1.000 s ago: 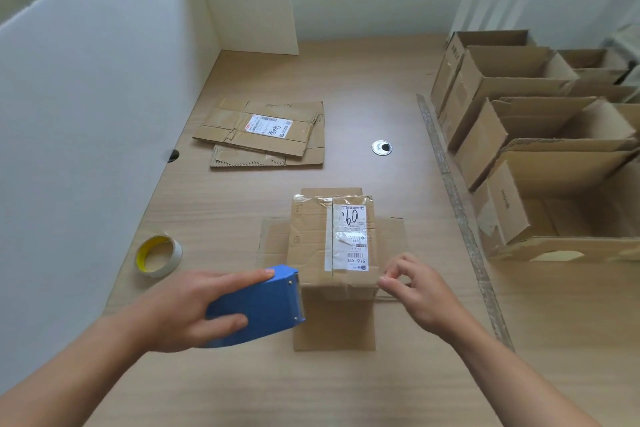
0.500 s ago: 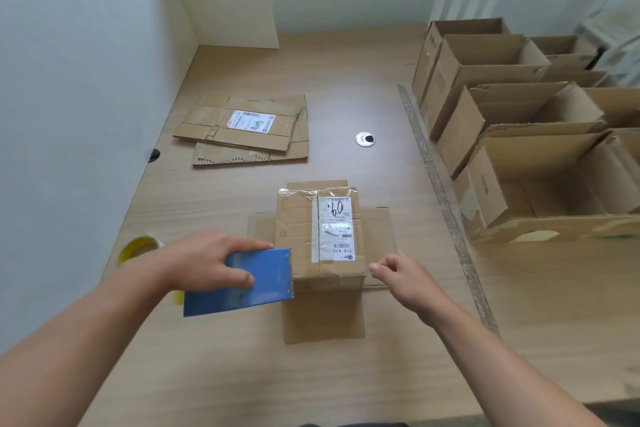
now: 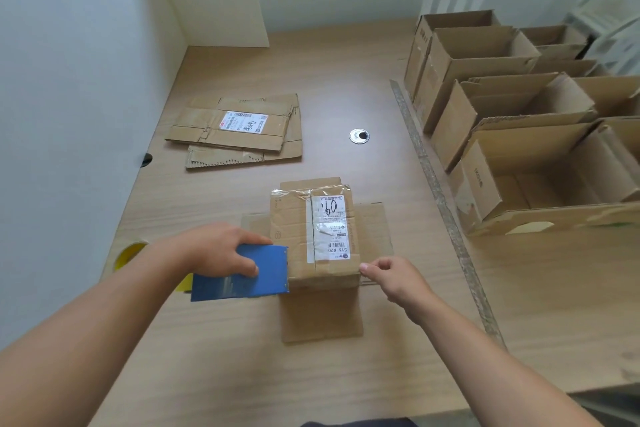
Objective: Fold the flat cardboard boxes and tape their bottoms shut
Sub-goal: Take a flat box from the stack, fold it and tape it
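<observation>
A small cardboard box (image 3: 294,236) stands upside down on the wooden table (image 3: 346,374), its taped bottom with a white label facing up and its top flaps spread flat around it. My left hand (image 3: 218,250) grips a blue tape dispenser (image 3: 242,279) against the box's near left edge. My right hand (image 3: 394,279) pinches something thin, seemingly a strip of clear tape, at the box's near right corner. A stack of flat cardboard boxes (image 3: 239,130) lies further back on the left.
Several folded open boxes (image 3: 519,107) crowd the right side of the table beyond a taped line (image 3: 433,177). A yellow tape roll (image 3: 130,253) lies at the left, partly behind my forearm. White partition walls (image 3: 69,97) close the left and back. A metal grommet (image 3: 359,135) sits mid-table.
My left hand has tipped the dispenser flatter and kept it at the box's near left edge. My right hand shifted from the near edge to the near right corner. The view dropped slightly.
</observation>
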The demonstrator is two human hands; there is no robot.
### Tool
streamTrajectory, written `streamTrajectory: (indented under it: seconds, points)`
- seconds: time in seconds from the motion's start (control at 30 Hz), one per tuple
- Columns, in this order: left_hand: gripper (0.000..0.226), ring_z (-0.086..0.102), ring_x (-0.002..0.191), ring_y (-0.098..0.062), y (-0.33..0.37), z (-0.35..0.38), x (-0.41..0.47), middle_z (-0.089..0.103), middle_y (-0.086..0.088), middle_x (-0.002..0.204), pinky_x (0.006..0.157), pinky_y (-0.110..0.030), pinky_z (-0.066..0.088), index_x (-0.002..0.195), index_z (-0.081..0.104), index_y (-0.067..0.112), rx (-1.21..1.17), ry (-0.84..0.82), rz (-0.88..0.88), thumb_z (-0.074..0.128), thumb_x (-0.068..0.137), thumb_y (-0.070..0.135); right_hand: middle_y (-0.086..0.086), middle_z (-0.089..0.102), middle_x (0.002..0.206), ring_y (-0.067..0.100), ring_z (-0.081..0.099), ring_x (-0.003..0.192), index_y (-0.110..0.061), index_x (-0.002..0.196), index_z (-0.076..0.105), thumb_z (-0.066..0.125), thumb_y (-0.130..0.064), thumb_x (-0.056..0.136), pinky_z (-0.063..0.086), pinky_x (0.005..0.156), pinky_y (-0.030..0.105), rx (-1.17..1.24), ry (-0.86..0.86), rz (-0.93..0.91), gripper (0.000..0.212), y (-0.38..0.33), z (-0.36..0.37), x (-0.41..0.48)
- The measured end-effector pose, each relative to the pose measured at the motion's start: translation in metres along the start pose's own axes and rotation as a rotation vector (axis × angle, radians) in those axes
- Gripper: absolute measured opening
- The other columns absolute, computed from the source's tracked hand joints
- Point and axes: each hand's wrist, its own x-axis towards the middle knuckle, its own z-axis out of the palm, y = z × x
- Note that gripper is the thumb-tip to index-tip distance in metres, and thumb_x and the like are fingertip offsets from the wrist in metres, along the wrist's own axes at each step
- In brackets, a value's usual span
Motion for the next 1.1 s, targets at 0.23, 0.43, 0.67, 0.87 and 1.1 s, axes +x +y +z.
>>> streamTrajectory:
  seconds: [0.23, 0.43, 0.67, 0.87, 1.1]
  points:
    - [0.061, 0.054, 0.11, -0.017, 0.003, 0.001, -0.004, 0.055, 0.006, 0.129, 0.097, -0.039, 0.049, 0.142, 0.037, 0.056, 0.002, 0.009, -0.009, 0.061, 0.086, 0.054, 0.007, 0.057, 0.111, 0.019, 0.056, 0.096, -0.022, 0.095, 0.063, 0.069, -0.044, 0.088, 0.043, 0.083, 0.029, -0.052, 0.175, -0.036, 0.024, -0.001, 0.014, -0.001]
    - [0.061, 0.053, 0.11, -0.016, 0.004, 0.003, -0.007, 0.054, 0.007, 0.13, 0.095, -0.037, 0.048, 0.143, 0.037, 0.056, 0.002, 0.03, -0.011, 0.061, 0.087, 0.053, 0.003, 0.061, 0.081, 0.021, 0.056, 0.079, -0.015, 0.076, 0.055, 0.073, -0.037, 0.088, 0.039, 0.068, 0.033, -0.007, 0.213, -0.108, 0.031, 0.0, 0.01, -0.01]
    - [0.061, 0.053, 0.105, -0.015, 0.003, 0.005, -0.01, 0.053, 0.009, 0.125, 0.088, -0.033, 0.048, 0.142, 0.036, 0.057, -0.026, 0.031, -0.014, 0.06, 0.087, 0.053, 0.002, 0.055, 0.093, 0.014, 0.052, 0.088, -0.02, 0.078, 0.062, 0.066, -0.026, 0.094, 0.032, 0.076, 0.025, -0.08, 0.238, -0.178, 0.017, -0.004, 0.028, -0.02]
    - [0.061, 0.054, 0.107, -0.015, 0.003, 0.005, -0.01, 0.054, 0.008, 0.127, 0.094, -0.037, 0.049, 0.142, 0.036, 0.057, -0.049, 0.031, -0.014, 0.062, 0.087, 0.052, -0.002, 0.049, 0.096, 0.021, 0.057, 0.098, -0.019, 0.077, 0.067, 0.069, -0.024, 0.092, 0.041, 0.083, 0.029, -0.075, 0.212, -0.166, 0.016, 0.0, 0.025, -0.012]
    - [0.062, 0.054, 0.11, -0.016, -0.003, 0.008, -0.008, 0.055, 0.009, 0.128, 0.098, -0.04, 0.048, 0.142, 0.035, 0.059, -0.066, 0.038, -0.021, 0.061, 0.085, 0.053, -0.004, 0.046, 0.117, 0.022, 0.044, 0.11, -0.023, 0.109, 0.06, 0.068, -0.03, 0.09, 0.039, 0.084, 0.039, -0.53, 0.345, -0.43, 0.022, 0.003, 0.024, -0.003]
